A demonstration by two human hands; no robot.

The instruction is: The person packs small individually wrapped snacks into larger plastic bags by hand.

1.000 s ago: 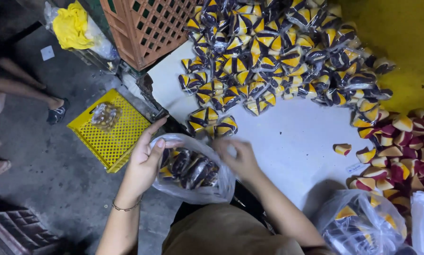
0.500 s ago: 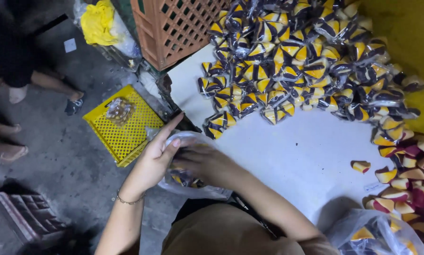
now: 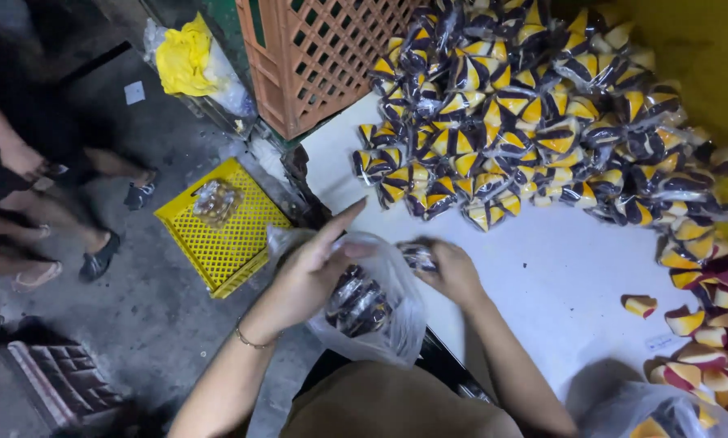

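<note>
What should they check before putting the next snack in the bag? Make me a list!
1. Left hand holds the bag mouth open: ok.
2. Right hand has a snack pinched at the bag mouth: ok.
3. Room left in the bag: ok, snacks fill only the lower part.
4. More snacks within reach: ok, the pile lies on the table.
5. Bag free of holes: cannot tell.
6. Count of snacks inside: cannot tell, they overlap.

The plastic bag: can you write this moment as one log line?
left hand: holds plastic bag open | right hand: holds wrapped snack at bag mouth | snack pile: on white table
</note>
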